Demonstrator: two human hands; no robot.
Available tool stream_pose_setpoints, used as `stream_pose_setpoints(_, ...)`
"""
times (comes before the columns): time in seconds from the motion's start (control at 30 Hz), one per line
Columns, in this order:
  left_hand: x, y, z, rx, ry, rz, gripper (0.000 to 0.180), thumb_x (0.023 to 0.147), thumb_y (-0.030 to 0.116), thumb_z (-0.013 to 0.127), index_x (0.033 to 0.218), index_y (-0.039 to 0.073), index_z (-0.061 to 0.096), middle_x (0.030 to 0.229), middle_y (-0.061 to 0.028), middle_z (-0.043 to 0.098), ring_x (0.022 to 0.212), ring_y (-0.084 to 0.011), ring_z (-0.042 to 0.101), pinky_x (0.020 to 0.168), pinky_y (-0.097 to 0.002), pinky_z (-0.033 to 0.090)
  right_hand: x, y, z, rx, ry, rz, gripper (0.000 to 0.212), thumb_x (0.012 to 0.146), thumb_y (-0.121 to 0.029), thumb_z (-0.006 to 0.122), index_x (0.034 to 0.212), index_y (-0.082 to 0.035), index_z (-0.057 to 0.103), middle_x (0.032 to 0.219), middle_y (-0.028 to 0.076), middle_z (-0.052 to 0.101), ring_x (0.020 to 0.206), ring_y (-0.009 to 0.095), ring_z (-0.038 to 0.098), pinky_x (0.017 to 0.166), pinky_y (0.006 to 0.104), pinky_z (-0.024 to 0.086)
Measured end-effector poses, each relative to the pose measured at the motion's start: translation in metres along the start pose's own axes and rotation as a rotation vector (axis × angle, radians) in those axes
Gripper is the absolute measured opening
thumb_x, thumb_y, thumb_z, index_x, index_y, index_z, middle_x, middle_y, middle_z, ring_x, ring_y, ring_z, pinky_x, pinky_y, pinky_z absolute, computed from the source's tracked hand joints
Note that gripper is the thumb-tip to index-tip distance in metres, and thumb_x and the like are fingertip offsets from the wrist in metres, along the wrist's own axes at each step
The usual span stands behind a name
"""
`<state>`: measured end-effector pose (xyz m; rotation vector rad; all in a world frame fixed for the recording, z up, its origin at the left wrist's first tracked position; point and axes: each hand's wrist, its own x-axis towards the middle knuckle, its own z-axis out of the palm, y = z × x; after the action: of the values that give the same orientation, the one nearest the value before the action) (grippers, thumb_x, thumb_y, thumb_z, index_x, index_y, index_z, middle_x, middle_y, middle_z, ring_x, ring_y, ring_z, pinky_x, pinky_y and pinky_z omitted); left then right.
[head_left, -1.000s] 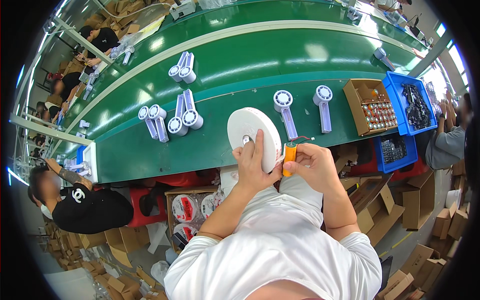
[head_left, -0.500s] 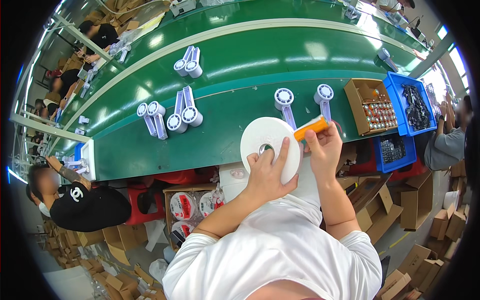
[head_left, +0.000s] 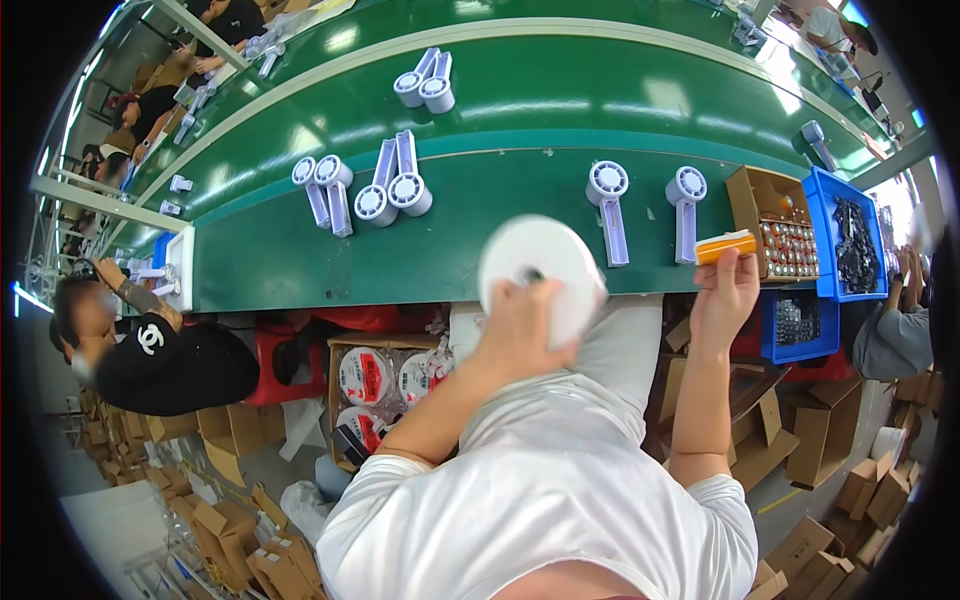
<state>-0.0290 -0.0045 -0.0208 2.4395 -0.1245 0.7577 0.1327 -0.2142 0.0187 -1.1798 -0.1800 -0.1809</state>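
In the head view, my right hand [head_left: 728,295] pinches the orange cylinder [head_left: 726,253] between thumb and fingertips, a white strip lying along its upper side. Half a second ago I had it right against the white roll [head_left: 565,245]; now it is well apart from it, out to the right, over the near edge of the green table [head_left: 265,262]. It appears just below the left side of the cardboard box [head_left: 742,210], which stands at that near edge toward the right, filled with rows of small cylinders.

My left hand [head_left: 522,325] keeps its grip on the roll, fingers at the core hole. Both were sharp a moment ago and are blurred now, so I cannot tell how each finger sits. The roll hangs across the near edge, tilted, its flat face toward me.

Two lavender fan housings [head_left: 612,215] lie between the roll and the box, handles pointing to the near edge. More housings [head_left: 395,190] lie in pairs toward the left and the far side, arranged as before. Right of the box, a blue bin [head_left: 822,235] holds black parts, with another blue bin [head_left: 800,350] below the edge.
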Motion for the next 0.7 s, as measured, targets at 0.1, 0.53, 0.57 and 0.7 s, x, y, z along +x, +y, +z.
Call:
stream_pose_setpoints(0.1, 0.022, -0.048, -0.014, 0.280, -0.125, -0.171, 0.061, 0.072, 0.036, 0.074, 0.120, 0.008, 0.050, 0.111, -0.0128, 0.056, 0.097, -0.0299, 0.056, 0.081, -0.0464, 0.034, -0.008, 0.017, -0.001, 0.000, -0.001, 0.132, 0.023, 0.098, -0.024, 0.061, 0.102, -0.002, 0.055, 0.083, 0.003, 0.062, 0.058, 0.006, 0.050, 0.052, 0.0188, 0.039)
stream_pose_setpoints(0.53, -0.118, -0.094, 0.040, 0.194, -0.382, 0.033, 0.024, 0.081, 0.017, 0.067, 0.104, 0.008, 0.064, 0.110, -0.0103, 0.060, 0.100, -0.0308, 0.056, 0.083, -0.0454, 0.043, -0.041, 0.032, -0.042, -0.209, -0.207, 0.225, 0.033, 0.096, -0.022, 0.065, 0.115, 0.005, 0.061, 0.079, -0.001, 0.059, 0.061, 0.003, 0.048, 0.053, 0.0171, 0.035)
stream_pose_setpoints(0.57, -0.138, -0.114, 0.039, 0.388, -0.454, -0.135, 0.028, 0.081, 0.017, 0.067, 0.107, 0.008, 0.064, 0.114, -0.0120, 0.058, 0.101, -0.0313, 0.056, 0.085, -0.0459, 0.043, -0.042, 0.031, -0.042, -0.223, -0.207, 0.233, 0.033, 0.095, -0.022, 0.065, 0.115, 0.004, 0.061, 0.080, -0.001, 0.060, 0.061, 0.003, 0.048, 0.053, 0.0172, 0.035)
stream_pose_setpoints(0.7, -0.127, -0.113, 0.014, 0.802, -0.532, -0.516, 0.037, 0.082, 0.022, 0.066, 0.117, 0.012, 0.064, 0.124, -0.0165, 0.055, 0.107, -0.0317, 0.055, 0.087, -0.0487, 0.044, -0.041, 0.030, -0.045, -0.251, -0.232, 0.228, 0.034, 0.095, -0.021, 0.067, 0.117, 0.003, 0.061, 0.078, -0.002, 0.058, 0.062, 0.003, 0.047, 0.053, 0.0165, 0.034)
